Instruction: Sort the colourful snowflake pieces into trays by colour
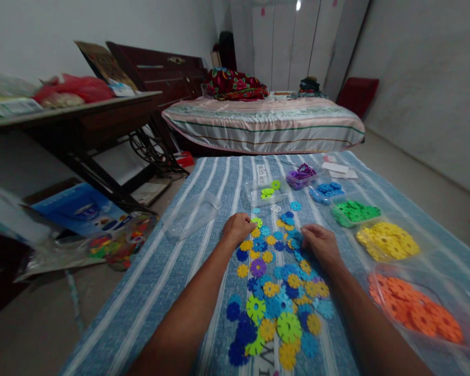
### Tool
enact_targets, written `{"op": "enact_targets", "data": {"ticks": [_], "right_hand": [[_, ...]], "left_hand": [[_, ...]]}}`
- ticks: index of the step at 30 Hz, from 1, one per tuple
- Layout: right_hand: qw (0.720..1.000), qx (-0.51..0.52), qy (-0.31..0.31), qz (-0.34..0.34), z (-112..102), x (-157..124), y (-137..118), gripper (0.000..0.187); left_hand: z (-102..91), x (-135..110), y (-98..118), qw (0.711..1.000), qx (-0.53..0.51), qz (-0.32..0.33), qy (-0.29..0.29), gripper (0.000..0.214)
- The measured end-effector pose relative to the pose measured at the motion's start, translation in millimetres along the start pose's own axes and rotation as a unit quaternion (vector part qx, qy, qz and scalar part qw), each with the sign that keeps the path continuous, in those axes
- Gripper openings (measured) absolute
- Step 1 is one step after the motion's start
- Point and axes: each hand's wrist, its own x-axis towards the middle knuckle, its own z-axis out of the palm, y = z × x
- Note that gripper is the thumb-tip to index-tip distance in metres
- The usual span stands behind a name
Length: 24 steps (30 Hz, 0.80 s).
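Note:
My left hand [239,228] is closed at the far left of a spread of notched plastic discs, its fingertips pinching a lime-green snowflake disc [257,222]. Across the pile, my right hand [320,243] has its fingers curled in beside light-blue snowflake discs [296,236]; whatever is between the fingertips is hidden. Mixed discs run between my forearms toward me: dark blue [246,330], mustard yellow [267,330], lime [289,327] and one purple [258,268]. Beyond my hands, a clear tray [252,196] holds several lime discs [267,194].
Along the right are clear trays of purple [300,176], blue [326,191], green [355,212], yellow [387,240] and orange discs [415,308]. An empty clear container [191,215] lies left on the striped cloth [160,292]. White cards [335,167] rest at the back.

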Motion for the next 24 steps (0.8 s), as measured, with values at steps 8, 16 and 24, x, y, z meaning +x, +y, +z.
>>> {"op": "enact_targets", "data": {"ticks": [8,16,24], "right_hand": [[1.000,-0.002,-0.002,-0.006,0.5,1.7,0.3,0.040],[1.000,-0.002,-0.010,-0.004,1.2,3.2,1.3,0.037],[1.000,-0.006,-0.006,0.001,0.6,2.2,-4.0,0.037]], "left_hand": [[4.2,8.0,1.0,0.995,-0.099,-0.011,0.007,0.014],[-6.3,3.2,13.5,0.952,-0.303,-0.045,-0.005,0.027],[-25.7,40.7,54.7,0.890,-0.447,-0.073,0.057,0.023]]}}
